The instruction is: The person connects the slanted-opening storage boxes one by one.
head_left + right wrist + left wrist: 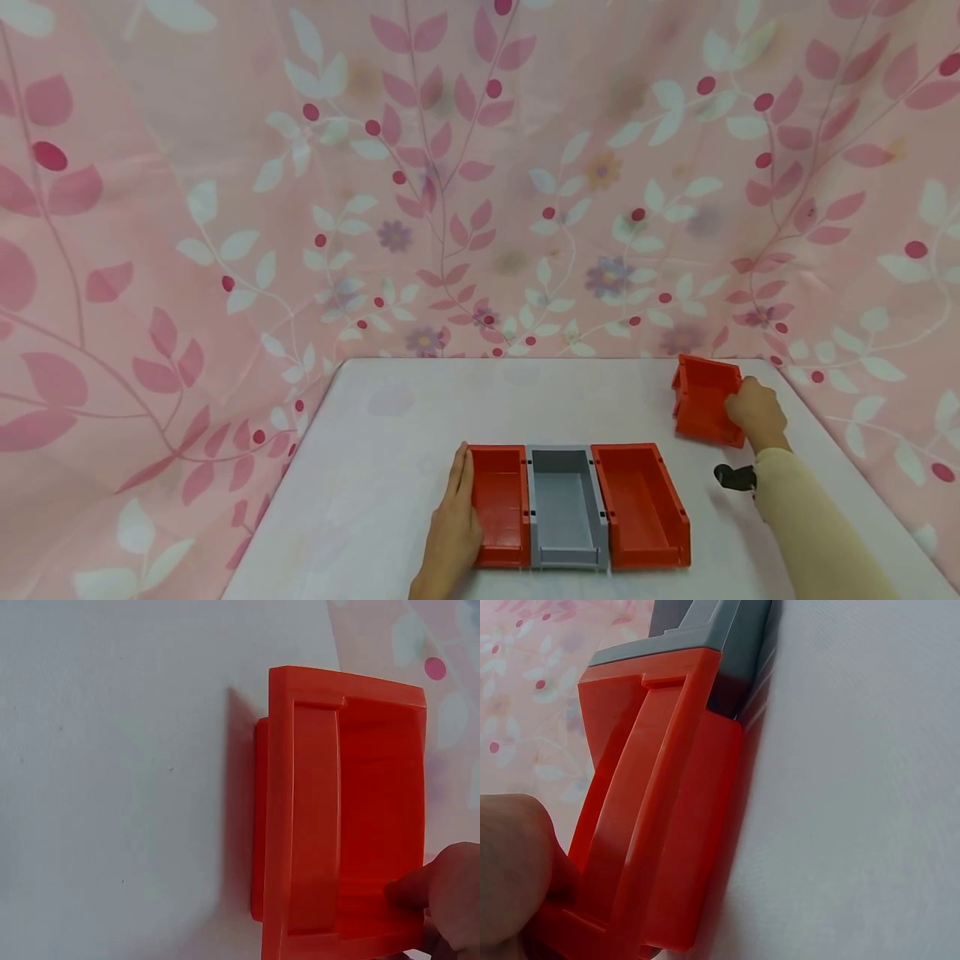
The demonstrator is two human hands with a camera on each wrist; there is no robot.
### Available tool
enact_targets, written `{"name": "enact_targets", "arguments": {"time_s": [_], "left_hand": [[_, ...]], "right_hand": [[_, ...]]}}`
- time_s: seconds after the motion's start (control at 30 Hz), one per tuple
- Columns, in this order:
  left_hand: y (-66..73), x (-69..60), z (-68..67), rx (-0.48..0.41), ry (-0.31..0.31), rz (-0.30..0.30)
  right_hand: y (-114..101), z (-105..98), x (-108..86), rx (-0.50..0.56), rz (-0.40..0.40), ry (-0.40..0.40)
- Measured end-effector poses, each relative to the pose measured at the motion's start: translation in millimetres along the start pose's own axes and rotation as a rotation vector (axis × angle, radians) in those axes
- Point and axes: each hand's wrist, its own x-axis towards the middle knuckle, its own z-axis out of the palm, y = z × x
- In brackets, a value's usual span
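Three open-topped storage bins stand side by side on the table: a left red bin [501, 508], a grey bin [566, 500] in the middle and a wider red bin [641, 504] on the right. My left hand [453, 533] holds the left red bin by its outer side wall, fingers stretched along the outside; the left wrist view has the thumb [514, 870] over the wall. At the back right, my right hand [759, 411] grips another red bin [708, 400] by its right wall, with the thumb [412, 889] inside. Its outer fingers are mostly hidden.
A white cloth covers the table [360, 483]. A floral pink curtain [480, 208] hangs behind it and at both sides. Beside the right sleeve [806, 517] a small black piece [735, 477] sticks out at the wrist.
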Motion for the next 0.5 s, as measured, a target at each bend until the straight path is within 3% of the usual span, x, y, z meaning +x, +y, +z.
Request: {"name": "enact_targets", "arguments": {"time_s": [0.27,0.5], "left_hand": [[-0.2,0.1,-2.7,0.012,0.002,0.008],[-5.8,1.2,-8.7,0.013,0.007,-0.029]], "right_hand": [[0.2,-4.4,-0.4,0.055,-0.043,0.073],[-9.8,-11.9,-5.9,0.048,-0.158,0.204]]}}
